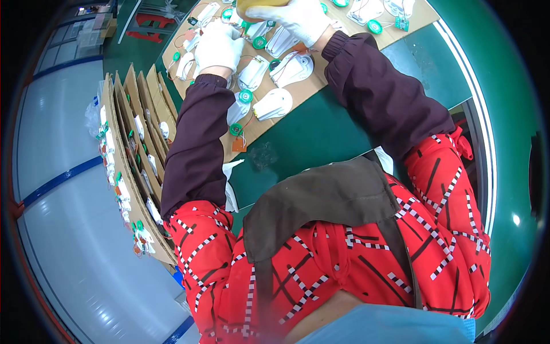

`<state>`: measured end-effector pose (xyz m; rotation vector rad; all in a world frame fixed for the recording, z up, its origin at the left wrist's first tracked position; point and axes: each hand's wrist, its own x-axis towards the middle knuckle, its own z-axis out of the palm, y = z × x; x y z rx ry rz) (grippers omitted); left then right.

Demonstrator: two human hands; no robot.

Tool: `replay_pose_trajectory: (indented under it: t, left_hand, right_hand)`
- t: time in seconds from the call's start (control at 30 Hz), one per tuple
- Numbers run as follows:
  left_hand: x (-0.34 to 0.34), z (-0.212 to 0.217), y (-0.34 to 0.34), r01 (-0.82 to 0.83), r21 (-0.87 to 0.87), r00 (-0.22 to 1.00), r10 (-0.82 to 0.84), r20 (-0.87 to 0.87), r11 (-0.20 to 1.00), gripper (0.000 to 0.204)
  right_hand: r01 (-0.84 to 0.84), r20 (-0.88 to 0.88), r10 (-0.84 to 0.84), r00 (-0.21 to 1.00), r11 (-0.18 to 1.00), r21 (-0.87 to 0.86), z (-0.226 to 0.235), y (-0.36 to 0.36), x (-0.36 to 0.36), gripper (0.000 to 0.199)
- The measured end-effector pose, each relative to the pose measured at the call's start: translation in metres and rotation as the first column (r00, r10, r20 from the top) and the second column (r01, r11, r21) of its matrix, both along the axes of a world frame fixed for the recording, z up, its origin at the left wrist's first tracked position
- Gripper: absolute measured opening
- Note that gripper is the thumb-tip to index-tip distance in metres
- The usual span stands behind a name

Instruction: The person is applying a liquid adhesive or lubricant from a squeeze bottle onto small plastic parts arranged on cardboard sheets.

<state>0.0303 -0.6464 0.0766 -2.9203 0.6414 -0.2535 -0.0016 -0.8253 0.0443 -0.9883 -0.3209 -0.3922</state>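
My right hand (pixel 301 22), in a white glove, is closed around a smooth yellow rounded thing (pixel 260 8) at the top edge; the frame cuts it off, so its kind does not show. My left hand (pixel 219 48), gloved too, is bent down over the cardboard sheet (pixel 312 94) among the parts. Its fingers look curled, and what they grip, if anything, is hidden. Around both hands lie several white plastic housings (pixel 274 104), with round green parts (pixel 245 96) on thin wires. One small orange-brown square piece (pixel 239 144) hangs at the sheet's near edge.
The cardboard rests on a green table (pixel 312 143). At my left stand several upright cardboard sheets (pixel 150 123) carrying similar wired parts. A white edge strip (pixel 467 74) runs down the right side. Beyond, on the left, is a red stool (pixel 150 28).
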Motion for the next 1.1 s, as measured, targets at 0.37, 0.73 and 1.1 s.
replay_pose_trajectory:
  t: [0.37, 0.73, 1.1]
  left_hand:
    - [-0.004, 0.005, -0.004, -0.017, 0.024, 1.0, 0.018, 0.0, 1.0, 0.016]
    - [-0.001, 0.0, 0.0, 0.0, 0.003, 1.0, 0.0, -0.006, 1.0, 0.015]
    - [0.009, 0.004, 0.025, 0.066, -0.168, 0.997, -0.061, 0.037, 0.984, 0.034]
  right_hand:
    - [0.036, -0.028, -0.036, 0.999, 0.999, -0.019, -0.005, 0.002, 0.008, 0.059]
    - [-0.038, 0.07, 0.037, 0.997, 0.999, 0.01, 0.004, 0.003, 0.003, 0.062]
    - [-0.02, 0.045, 0.023, 0.999, 0.997, -0.07, 0.008, -0.006, 0.002, 0.056]
